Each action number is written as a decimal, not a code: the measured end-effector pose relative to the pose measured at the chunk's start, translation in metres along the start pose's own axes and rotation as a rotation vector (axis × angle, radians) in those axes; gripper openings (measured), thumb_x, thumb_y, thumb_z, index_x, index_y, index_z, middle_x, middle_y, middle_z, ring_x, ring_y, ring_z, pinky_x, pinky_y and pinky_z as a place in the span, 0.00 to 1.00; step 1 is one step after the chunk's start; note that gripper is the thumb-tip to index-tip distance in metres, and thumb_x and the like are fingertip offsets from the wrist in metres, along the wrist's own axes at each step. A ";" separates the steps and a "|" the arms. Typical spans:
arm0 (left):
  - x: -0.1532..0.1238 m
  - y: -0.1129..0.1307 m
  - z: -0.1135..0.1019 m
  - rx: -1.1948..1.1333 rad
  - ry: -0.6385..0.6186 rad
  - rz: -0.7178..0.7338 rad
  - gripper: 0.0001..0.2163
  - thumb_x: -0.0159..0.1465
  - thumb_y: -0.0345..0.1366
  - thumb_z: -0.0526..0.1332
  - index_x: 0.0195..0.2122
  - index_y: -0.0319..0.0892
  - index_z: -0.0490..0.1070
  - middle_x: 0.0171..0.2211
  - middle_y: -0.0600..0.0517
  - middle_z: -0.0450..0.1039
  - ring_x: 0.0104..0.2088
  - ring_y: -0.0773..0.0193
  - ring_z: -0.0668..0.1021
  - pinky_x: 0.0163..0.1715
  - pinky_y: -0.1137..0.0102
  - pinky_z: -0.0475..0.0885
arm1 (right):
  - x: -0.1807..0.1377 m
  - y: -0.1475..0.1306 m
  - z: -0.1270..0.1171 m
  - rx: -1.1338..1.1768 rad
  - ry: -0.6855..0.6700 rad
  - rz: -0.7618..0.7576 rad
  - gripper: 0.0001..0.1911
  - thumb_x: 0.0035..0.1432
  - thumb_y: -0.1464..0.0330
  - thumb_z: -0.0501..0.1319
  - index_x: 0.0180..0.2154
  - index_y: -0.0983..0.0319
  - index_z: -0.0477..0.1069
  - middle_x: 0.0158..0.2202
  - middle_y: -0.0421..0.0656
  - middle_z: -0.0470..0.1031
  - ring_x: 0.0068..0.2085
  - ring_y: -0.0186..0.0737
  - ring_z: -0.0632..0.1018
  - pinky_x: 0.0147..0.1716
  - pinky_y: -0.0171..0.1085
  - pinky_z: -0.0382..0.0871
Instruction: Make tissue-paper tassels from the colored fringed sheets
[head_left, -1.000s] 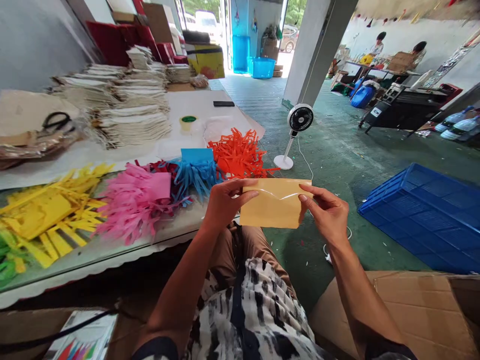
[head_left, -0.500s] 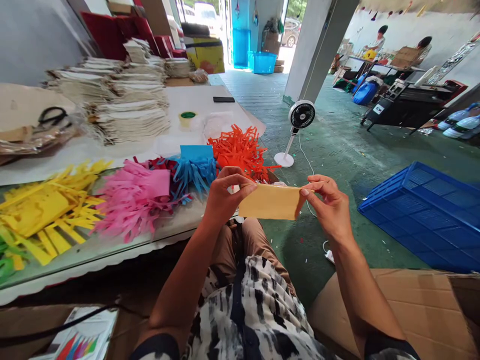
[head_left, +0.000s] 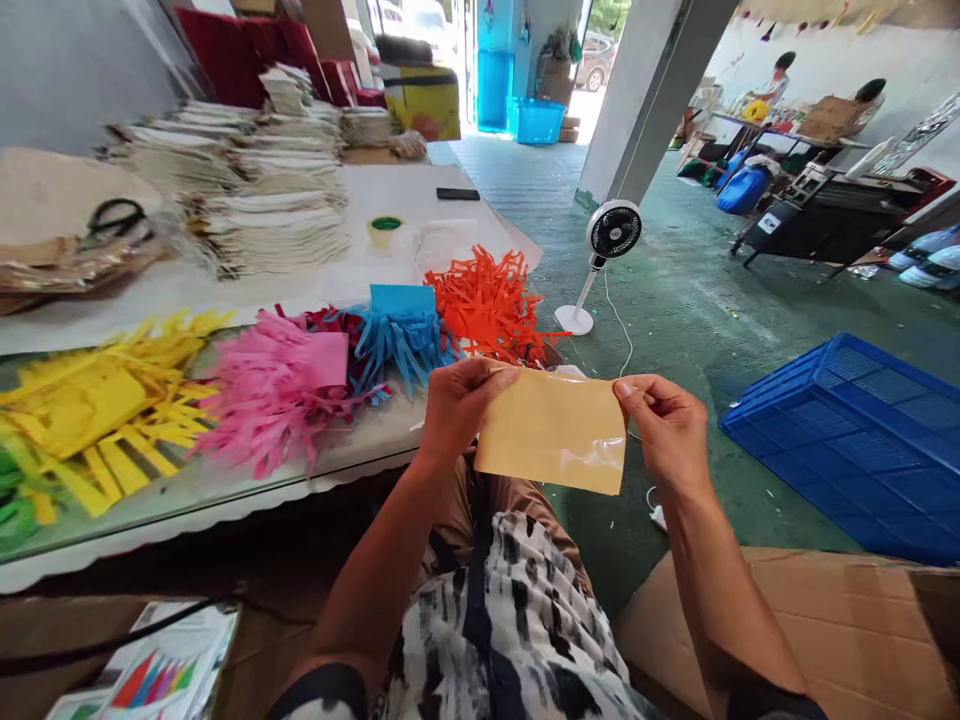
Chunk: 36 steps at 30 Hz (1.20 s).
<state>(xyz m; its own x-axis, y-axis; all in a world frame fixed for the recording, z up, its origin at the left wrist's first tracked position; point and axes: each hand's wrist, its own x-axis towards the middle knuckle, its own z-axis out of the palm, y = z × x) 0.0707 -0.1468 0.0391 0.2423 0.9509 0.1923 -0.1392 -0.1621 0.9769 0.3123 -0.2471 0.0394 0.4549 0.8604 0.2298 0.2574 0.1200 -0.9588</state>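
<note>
A tan rectangular sheet [head_left: 551, 430] with a glossy, light-catching patch near its lower right is stretched out above my lap. My left hand [head_left: 461, 405] pinches its upper left corner, and my right hand [head_left: 664, 415] pinches the upper right one. Just beyond my left hand, on the table, lie bundles of cut strips: an orange-red bundle [head_left: 487, 308], a blue bundle [head_left: 401, 325] and a pink bundle [head_left: 281, 385]. Farther left is a yellow bundle [head_left: 105, 400], with a green bundle [head_left: 16, 500] partly cut off by the picture's edge.
Stacked whitish bundles [head_left: 262, 210], a tape roll [head_left: 385, 232], a dark flat object [head_left: 457, 194] and black-handled scissors [head_left: 116, 218] lie on the table. A white fan [head_left: 613, 230] stands ahead. To my right are a blue crate [head_left: 847, 450] and cardboard [head_left: 817, 620]. Two people sit far off.
The tan sheet has been tilted or unfolded, so that more of its face and its glossy patch now show. Both hands still pinch its upper corners; the right hand sits slightly lower.
</note>
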 end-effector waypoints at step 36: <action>-0.018 -0.010 0.000 0.126 -0.227 0.024 0.07 0.64 0.40 0.66 0.36 0.42 0.78 0.32 0.53 0.78 0.30 0.68 0.74 0.28 0.74 0.67 | -0.009 -0.039 0.017 -0.351 -0.493 -0.069 0.14 0.66 0.57 0.67 0.32 0.59 0.82 0.32 0.39 0.84 0.32 0.36 0.78 0.32 0.35 0.67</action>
<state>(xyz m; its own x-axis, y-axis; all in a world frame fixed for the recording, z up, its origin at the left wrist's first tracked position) 0.0675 -0.1623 0.0262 0.4521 0.8650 0.2179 -0.0302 -0.2293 0.9729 0.2834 -0.2507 0.0718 0.0000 0.9945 0.1044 0.5760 0.0854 -0.8130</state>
